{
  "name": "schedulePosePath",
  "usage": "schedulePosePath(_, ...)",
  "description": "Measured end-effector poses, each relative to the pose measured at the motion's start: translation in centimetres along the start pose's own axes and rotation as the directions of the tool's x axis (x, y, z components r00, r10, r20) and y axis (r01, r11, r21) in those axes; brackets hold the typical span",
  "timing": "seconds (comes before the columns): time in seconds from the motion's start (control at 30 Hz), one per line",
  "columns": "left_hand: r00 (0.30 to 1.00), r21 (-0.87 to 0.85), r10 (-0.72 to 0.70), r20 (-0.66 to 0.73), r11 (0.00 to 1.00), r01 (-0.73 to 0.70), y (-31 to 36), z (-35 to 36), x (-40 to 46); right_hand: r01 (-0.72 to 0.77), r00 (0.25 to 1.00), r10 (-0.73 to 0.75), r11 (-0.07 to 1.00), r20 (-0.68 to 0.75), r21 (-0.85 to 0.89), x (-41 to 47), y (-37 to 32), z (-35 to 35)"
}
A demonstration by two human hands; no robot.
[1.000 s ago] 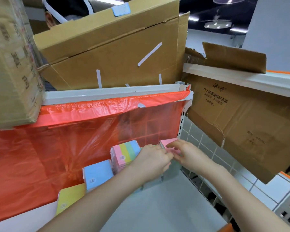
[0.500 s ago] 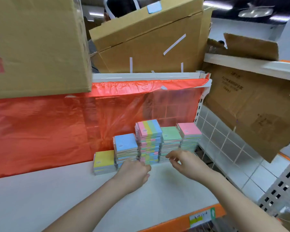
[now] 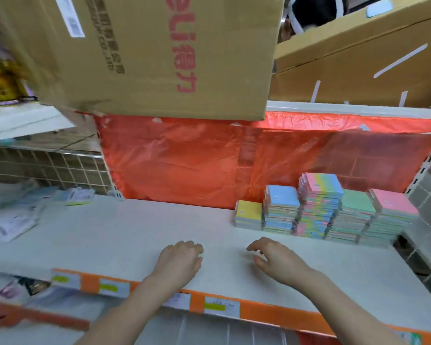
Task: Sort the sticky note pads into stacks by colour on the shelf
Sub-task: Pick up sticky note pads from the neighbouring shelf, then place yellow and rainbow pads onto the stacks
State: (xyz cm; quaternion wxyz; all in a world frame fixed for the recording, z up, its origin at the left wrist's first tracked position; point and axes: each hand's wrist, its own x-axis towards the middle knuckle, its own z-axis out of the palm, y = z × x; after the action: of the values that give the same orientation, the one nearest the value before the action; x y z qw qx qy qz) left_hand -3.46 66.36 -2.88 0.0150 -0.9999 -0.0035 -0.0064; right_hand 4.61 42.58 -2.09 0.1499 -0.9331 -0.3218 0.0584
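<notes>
Status: the pads stand in five stacks in a row at the far right of the shelf (image 3: 139, 227), against the red sheet (image 3: 184, 158). From left to right: yellow stack (image 3: 248, 211), blue stack (image 3: 281, 199), striped stack (image 3: 322, 185), green stack (image 3: 357, 201), pink stack (image 3: 393, 204). Each stack touches its neighbour. The side edges of several stacks show mixed colours, so whether every stack is pure cannot be told. No loose pads are visible, so sorting appears largely done.

Hands: the left hand (image 3: 178, 260) hovers over the near shelf with fingers curled under, holding nothing. The right hand (image 3: 274, 257) hovers beside it, fingers loosely bent and spread, holding nothing. Both are well apart from the stacks.

Clearance: the box (image 3: 147, 53) overhangs from above. The orange lip (image 3: 271, 313) marks the near edge. The pink stack stands near the right edge.
</notes>
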Motion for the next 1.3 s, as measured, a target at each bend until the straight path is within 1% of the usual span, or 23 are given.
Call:
schedulePosePath(0.17, 0.989, -0.023, -0.149, -0.021, 0.989, 0.149, -7.2, 0.0, -3.3, 0.108, 0.994, -0.107, 0.994, 0.035, -0.019, 4.4, -6.7, 2.2)
schedulePosePath(0.5, 0.959, 0.014, -0.282, 0.020, 0.959, 0.282, -24.0, -0.4, -9.1, 0.248, 0.966, -0.248, 0.969, 0.067, 0.018, 14.3, -22.8, 7.7)
schedulePosePath(0.63, 0.942, -0.007, -0.335, 0.013, 0.942, 0.336, -29.6, -0.1, -10.8, 0.288, 0.954, -0.290, 0.957, 0.073, 0.037, 17.5, -27.8, 9.5)
schedulePosePath(0.7, 0.933, 0.009, -0.359, 0.005, 0.933, 0.359, -31.9, 0.0, -11.4, 0.301, 0.949, -0.303, 0.953, 0.088, 0.036, 18.8, -29.8, 10.3)
schedulePosePath(0.9, 0.898, 0.015, -0.440, -0.011, 0.898, 0.440, -37.0, 0.6, -11.6, 0.349, 0.932, -0.351, 0.936, 0.095, 0.039, 21.7, -33.9, 11.6)
schedulePosePath(1.07, 0.848, -0.031, -0.531, -0.009, 0.847, 0.530, -39.8, 1.5, -10.0, 0.369, 0.924, -0.374, 0.927, 0.080, 0.064, 24.4, -34.8, 11.9)
schedulePosePath(1.17, 0.811, -0.027, -0.585, 0.013, 0.811, 0.585, -40.9, 2.4, -9.3, 0.417, 0.902, -0.420, 0.908, 0.099, 0.047, 26.3, -35.3, 12.1)
schedulePosePath(1.3, 0.775, -0.021, -0.632, 0.004, 0.775, 0.632, -42.3, 3.4, -8.4, 0.425, 0.899, -0.428, 0.904, 0.096, 0.055, 30.0, -35.9, 12.9)
